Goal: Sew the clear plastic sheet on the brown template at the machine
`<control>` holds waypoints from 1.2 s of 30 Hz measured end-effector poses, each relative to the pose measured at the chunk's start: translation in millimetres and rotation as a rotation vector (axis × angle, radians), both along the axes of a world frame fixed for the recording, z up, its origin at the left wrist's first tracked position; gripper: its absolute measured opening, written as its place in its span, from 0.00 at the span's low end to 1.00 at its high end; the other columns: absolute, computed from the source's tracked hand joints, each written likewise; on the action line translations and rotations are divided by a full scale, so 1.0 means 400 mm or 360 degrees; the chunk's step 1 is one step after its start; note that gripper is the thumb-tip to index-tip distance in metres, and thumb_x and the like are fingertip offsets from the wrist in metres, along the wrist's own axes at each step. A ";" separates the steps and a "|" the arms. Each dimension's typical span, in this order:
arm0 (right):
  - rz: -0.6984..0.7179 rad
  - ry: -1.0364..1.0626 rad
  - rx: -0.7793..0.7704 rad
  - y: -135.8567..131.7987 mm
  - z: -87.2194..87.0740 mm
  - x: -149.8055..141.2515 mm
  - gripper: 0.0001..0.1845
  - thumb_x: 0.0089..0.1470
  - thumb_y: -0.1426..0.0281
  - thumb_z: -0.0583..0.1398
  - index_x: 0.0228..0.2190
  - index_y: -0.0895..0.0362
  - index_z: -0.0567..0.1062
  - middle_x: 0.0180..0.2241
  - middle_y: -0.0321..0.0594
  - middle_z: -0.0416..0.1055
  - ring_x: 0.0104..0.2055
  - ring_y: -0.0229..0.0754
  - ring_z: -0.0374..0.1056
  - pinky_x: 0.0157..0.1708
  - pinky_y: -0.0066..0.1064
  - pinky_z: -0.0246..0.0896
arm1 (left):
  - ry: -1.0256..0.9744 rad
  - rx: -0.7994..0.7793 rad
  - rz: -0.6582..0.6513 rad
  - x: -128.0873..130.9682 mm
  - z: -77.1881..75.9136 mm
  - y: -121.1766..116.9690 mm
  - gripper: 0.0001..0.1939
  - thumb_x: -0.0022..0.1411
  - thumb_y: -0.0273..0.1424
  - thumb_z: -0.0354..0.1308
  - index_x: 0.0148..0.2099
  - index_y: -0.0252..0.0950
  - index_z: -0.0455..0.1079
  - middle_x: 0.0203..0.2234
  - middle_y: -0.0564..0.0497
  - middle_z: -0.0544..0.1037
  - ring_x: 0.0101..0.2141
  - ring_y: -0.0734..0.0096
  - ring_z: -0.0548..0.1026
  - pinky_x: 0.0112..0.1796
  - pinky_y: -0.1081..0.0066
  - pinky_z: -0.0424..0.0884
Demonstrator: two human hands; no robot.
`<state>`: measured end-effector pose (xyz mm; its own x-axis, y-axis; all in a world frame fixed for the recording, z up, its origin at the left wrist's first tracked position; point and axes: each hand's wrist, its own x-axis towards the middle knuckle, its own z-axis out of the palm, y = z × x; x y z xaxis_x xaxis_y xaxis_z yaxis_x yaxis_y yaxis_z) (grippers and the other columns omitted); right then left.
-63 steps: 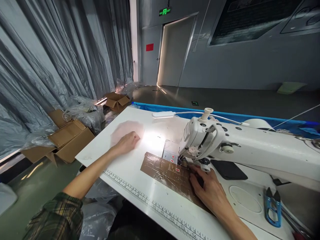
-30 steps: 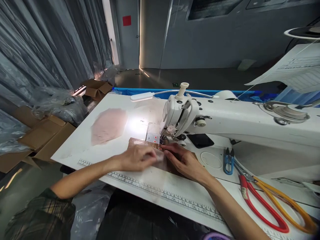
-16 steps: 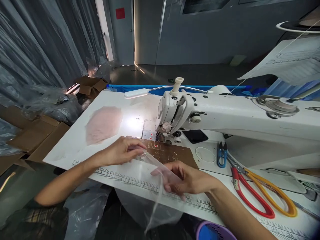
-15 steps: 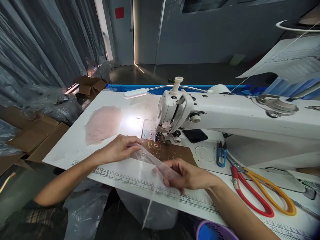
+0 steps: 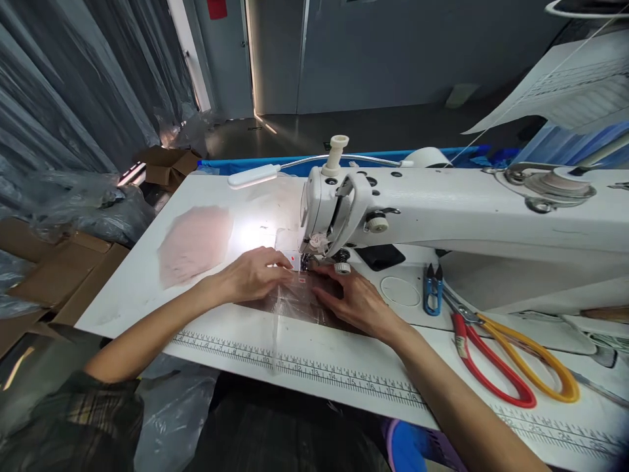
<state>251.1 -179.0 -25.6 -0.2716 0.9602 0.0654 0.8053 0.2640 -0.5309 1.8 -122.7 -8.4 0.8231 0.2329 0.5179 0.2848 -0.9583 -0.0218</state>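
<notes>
A thin, see-through strip of sheer fabric [image 5: 291, 305] lies across the brown plate in front of the sewing machine [image 5: 339, 216], one end trailing over the table's ruler. My left hand [image 5: 258, 274] has its fingertips pinched on the fabric's left part, just left of the presser foot [image 5: 305, 261]. On the other side, my right hand [image 5: 361, 301] rests on the fabric with thumb and fingers apart, its fingertips close to the foot. The machine head partly hides those fingertips. A pale pink sheer piece [image 5: 195, 246] lies flat on the left of the table.
Blue thread snips [image 5: 433, 292] and large scissors [image 5: 491, 367] with red and yellow handles lie at the right. A black flat object [image 5: 380, 257] sits under the machine arm. A white lamp [image 5: 254, 176] lights the table. Cardboard boxes [image 5: 69, 275] stand at left, a purple basket [image 5: 392, 446] below.
Both hands have moved up to the presser foot. My right hand has gone from holding the strip over the front ruler to lying beside the foot. The strip is now flatter on the plate.
</notes>
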 end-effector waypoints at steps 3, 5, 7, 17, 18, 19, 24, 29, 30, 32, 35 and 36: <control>-0.0038 0.0142 0.0185 0.000 -0.007 0.011 0.19 0.56 0.64 0.57 0.47 0.55 0.77 0.42 0.48 0.72 0.38 0.47 0.71 0.37 0.39 0.68 | 0.0049 -0.0171 -0.0249 0.039 -0.016 0.013 0.08 0.68 0.27 0.54 0.40 0.34 0.75 0.38 0.47 0.79 0.36 0.69 0.77 0.36 0.69 0.72; -0.0019 0.0235 0.0251 0.000 -0.012 0.014 0.16 0.56 0.65 0.57 0.44 0.54 0.78 0.41 0.46 0.72 0.40 0.48 0.71 0.40 0.40 0.69 | 0.0130 -0.0285 -0.0272 0.052 -0.032 0.027 0.07 0.67 0.30 0.57 0.40 0.34 0.76 0.39 0.47 0.79 0.38 0.68 0.77 0.37 0.69 0.72; 0.0007 0.0272 0.0279 -0.001 -0.017 0.015 0.15 0.56 0.67 0.56 0.43 0.54 0.78 0.41 0.45 0.73 0.41 0.48 0.71 0.41 0.40 0.69 | 0.0216 -0.0402 -0.0243 0.058 -0.045 0.041 0.07 0.66 0.31 0.59 0.40 0.35 0.77 0.39 0.47 0.79 0.39 0.68 0.77 0.39 0.69 0.72; 0.0248 0.0402 0.0134 -0.039 0.001 -0.037 0.15 0.59 0.59 0.57 0.41 0.56 0.76 0.39 0.46 0.75 0.41 0.46 0.71 0.42 0.40 0.67 | 0.0433 -0.0769 -0.0066 0.046 0.000 0.029 0.14 0.72 0.31 0.46 0.44 0.34 0.72 0.33 0.50 0.78 0.34 0.70 0.75 0.43 0.66 0.66; 0.0221 0.0383 0.0100 -0.043 0.004 -0.047 0.14 0.59 0.59 0.57 0.39 0.56 0.75 0.38 0.46 0.75 0.39 0.46 0.71 0.40 0.40 0.66 | 0.0463 -0.0795 -0.0056 0.045 0.006 0.025 0.14 0.73 0.31 0.44 0.44 0.34 0.72 0.32 0.49 0.78 0.33 0.70 0.74 0.42 0.66 0.66; 0.0185 0.0380 0.0044 -0.047 0.007 -0.055 0.13 0.59 0.60 0.57 0.37 0.56 0.75 0.35 0.45 0.75 0.35 0.44 0.70 0.37 0.38 0.66 | 0.0477 -0.0834 -0.0044 0.044 0.011 0.022 0.15 0.72 0.31 0.44 0.43 0.34 0.72 0.31 0.49 0.78 0.33 0.70 0.74 0.41 0.67 0.67; 0.0120 0.0839 -0.0591 -0.061 0.016 -0.073 0.16 0.61 0.57 0.54 0.30 0.56 0.69 0.22 0.36 0.70 0.22 0.35 0.62 0.24 0.29 0.58 | 0.0328 -0.1403 -0.0017 0.010 0.049 0.016 0.13 0.69 0.36 0.51 0.42 0.34 0.74 0.33 0.48 0.80 0.33 0.73 0.75 0.34 0.74 0.68; 0.0134 0.0962 -0.0987 -0.053 0.022 -0.079 0.16 0.61 0.56 0.53 0.30 0.56 0.67 0.26 0.41 0.74 0.24 0.37 0.68 0.24 0.30 0.60 | 0.0284 -0.1677 0.0401 -0.023 0.091 0.040 0.18 0.62 0.44 0.59 0.34 0.31 0.75 0.21 0.53 0.74 0.21 0.78 0.67 0.23 0.78 0.60; 0.0107 0.0775 -0.0869 -0.049 0.021 -0.083 0.15 0.62 0.59 0.53 0.29 0.56 0.68 0.25 0.41 0.74 0.24 0.39 0.68 0.25 0.31 0.61 | 0.0310 -0.1561 0.0484 -0.018 0.089 0.050 0.19 0.61 0.45 0.60 0.32 0.32 0.75 0.19 0.54 0.72 0.20 0.78 0.66 0.22 0.77 0.58; -0.0015 0.0303 -0.0494 -0.043 0.013 -0.092 0.11 0.60 0.63 0.55 0.31 0.56 0.71 0.26 0.43 0.74 0.27 0.42 0.69 0.28 0.35 0.62 | 0.0423 -0.1173 0.0563 0.005 0.074 0.079 0.18 0.61 0.44 0.61 0.31 0.33 0.75 0.19 0.54 0.71 0.21 0.77 0.65 0.23 0.76 0.57; -0.0041 -0.0130 0.0081 -0.038 -0.012 -0.099 0.10 0.59 0.67 0.56 0.41 0.57 0.74 0.41 0.51 0.75 0.37 0.50 0.72 0.32 0.40 0.66 | 0.0650 -0.0592 0.0432 0.054 0.035 0.135 0.13 0.64 0.39 0.59 0.35 0.34 0.77 0.28 0.49 0.76 0.28 0.70 0.71 0.29 0.72 0.63; 0.0044 -0.0150 0.0226 -0.037 -0.022 -0.098 0.13 0.60 0.68 0.55 0.44 0.57 0.74 0.45 0.52 0.74 0.41 0.52 0.71 0.35 0.42 0.67 | 0.0672 -0.0508 0.0384 0.069 0.023 0.155 0.11 0.65 0.37 0.58 0.38 0.35 0.77 0.33 0.47 0.77 0.32 0.68 0.73 0.33 0.71 0.65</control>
<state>211.8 -193.9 -34.2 -0.3094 0.9351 0.1731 0.8409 0.3540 -0.4093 29.3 -60.8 0.7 0.8474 0.5302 0.0294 0.5254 -0.8451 0.0983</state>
